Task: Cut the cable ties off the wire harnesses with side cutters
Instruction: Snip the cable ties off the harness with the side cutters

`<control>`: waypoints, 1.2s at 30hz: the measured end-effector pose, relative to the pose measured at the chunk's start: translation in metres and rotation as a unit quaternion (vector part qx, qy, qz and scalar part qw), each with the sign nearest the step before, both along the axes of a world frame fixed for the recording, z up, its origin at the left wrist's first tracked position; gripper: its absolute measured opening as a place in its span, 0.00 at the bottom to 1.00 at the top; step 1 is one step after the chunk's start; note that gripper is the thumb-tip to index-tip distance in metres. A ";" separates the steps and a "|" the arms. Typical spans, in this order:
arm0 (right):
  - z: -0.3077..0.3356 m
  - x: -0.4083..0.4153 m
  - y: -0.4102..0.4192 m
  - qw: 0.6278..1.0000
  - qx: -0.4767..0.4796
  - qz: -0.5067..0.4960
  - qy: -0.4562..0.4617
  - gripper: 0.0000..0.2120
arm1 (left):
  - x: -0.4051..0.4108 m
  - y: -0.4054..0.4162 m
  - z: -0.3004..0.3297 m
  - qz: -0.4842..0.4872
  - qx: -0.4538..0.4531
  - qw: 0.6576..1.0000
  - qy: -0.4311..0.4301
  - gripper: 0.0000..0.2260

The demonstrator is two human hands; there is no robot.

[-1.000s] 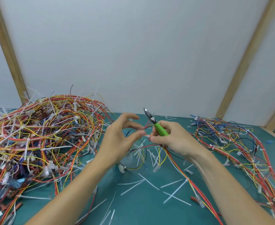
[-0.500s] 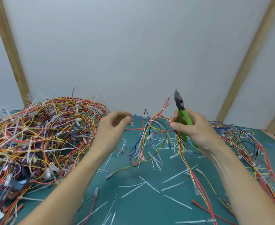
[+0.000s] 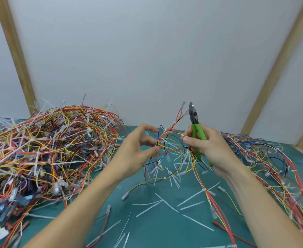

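My right hand point(image 3: 211, 145) grips green-handled side cutters point(image 3: 196, 129), jaws pointing up, and pinches a wire harness point(image 3: 174, 140) of red, yellow, black and white wires between thumb and fingertip. My left hand point(image 3: 138, 145) pinches the same harness at its left side, thumb and fingers curled round the wires. The harness is lifted above the green mat point(image 3: 165, 221), with loops hanging down between my hands. A white cable tie point(image 3: 174, 122) sits on the upright red and orange strand left of the cutter jaws.
A big tangled pile of harnesses point(image 3: 48, 149) fills the left of the mat. A flatter spread of harnesses point(image 3: 272, 167) lies on the right. Several cut white tie pieces point(image 3: 166, 204) litter the mat's middle. A grey wall with wooden battens stands behind.
The harness has been lifted off the mat. My right hand rose and moved right with the cutters. My left hand opened briefly and now pinches the wires again.
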State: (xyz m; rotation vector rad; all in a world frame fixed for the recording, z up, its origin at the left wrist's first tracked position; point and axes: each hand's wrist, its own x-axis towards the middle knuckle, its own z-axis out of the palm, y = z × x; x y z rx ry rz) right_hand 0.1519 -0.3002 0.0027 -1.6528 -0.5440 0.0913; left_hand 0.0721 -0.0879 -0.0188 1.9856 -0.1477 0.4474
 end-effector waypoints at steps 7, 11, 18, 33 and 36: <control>0.000 0.000 0.001 0.999 -0.024 -0.019 0.025 0.07 | 0.002 0.004 0.004 -0.037 -0.184 0.982 0.026 0.05; 0.000 -0.002 0.002 0.999 -0.026 -0.020 0.025 0.08 | 0.001 0.006 0.007 -0.136 -0.277 0.941 0.139 0.09; 0.001 -0.005 0.002 0.999 -0.026 0.017 0.014 0.07 | -0.004 0.008 0.007 -0.229 -0.275 0.917 0.177 0.07; 0.036 -0.046 0.014 0.963 -0.142 0.054 -0.220 0.10 | -0.017 -0.015 0.023 0.031 0.408 0.890 -0.202 0.08; 0.026 -0.041 0.015 0.948 -0.233 0.001 -0.217 0.11 | -0.017 -0.014 0.017 0.089 0.357 0.905 -0.215 0.07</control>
